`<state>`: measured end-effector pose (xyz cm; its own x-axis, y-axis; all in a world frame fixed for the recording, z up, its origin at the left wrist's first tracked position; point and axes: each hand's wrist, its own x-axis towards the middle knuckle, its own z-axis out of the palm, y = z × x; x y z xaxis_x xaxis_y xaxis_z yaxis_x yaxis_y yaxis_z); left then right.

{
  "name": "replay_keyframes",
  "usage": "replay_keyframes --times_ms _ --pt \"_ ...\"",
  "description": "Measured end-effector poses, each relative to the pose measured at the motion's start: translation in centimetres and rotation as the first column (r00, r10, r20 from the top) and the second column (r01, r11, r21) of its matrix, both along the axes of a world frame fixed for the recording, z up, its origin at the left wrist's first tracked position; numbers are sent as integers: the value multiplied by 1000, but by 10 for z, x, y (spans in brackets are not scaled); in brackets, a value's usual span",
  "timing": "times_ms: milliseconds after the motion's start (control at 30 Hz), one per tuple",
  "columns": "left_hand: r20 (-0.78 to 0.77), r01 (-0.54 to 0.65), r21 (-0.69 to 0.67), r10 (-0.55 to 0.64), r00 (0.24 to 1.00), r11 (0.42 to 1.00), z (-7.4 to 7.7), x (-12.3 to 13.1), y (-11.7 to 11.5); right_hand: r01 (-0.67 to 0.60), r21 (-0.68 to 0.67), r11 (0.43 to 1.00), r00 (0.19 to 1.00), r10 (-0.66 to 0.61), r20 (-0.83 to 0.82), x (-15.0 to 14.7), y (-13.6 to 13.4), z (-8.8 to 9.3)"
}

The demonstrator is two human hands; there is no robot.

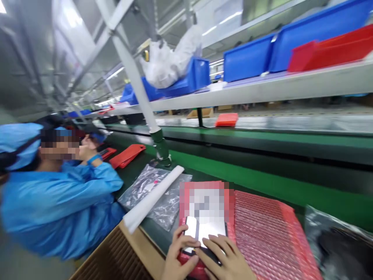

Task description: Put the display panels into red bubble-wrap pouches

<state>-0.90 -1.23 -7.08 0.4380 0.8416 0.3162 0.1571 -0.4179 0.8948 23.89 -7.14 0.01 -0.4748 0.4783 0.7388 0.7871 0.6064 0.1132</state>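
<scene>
A flat dark device with a shiny screen [204, 233] lies on a stack of red bubble-wrap bags [262, 233] at the bench's near edge. My left hand [177, 256] grips the device's near left corner, thumb on top and fingers curled round the edge. My right hand [227, 260] rests on the device's lower right part with its fingers stretched flat across the screen. Part of the screen is blurred out.
A white foam roll [153, 198] lies across clear plastic bags [145, 186]. A cardboard box [122, 256] stands at the lower left. A co-worker in a blue coat [58, 206] sits to the left. Behind runs a green conveyor [262, 179], a metal post [140, 89], and a shelf with blue bins [247, 60] and red bins [329, 48].
</scene>
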Motion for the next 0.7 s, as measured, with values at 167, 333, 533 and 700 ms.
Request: replay_keyframes --times_ms 167,333,533,700 --pt "-14 -77 124 79 997 989 -1 -4 3 55 -88 995 987 -68 -148 -15 -11 -12" --pt "-30 -238 60 241 970 969 8 4 -12 43 -282 959 994 -70 -86 -18 -22 -7" --pt "3 -320 0 320 948 948 13 11 -15 68 -303 950 997 -75 -12 -18 -22 -8" --pt "-61 -245 -6 244 968 970 11 -5 -14 93 -413 906 995 -102 2 -25 -37 -4"
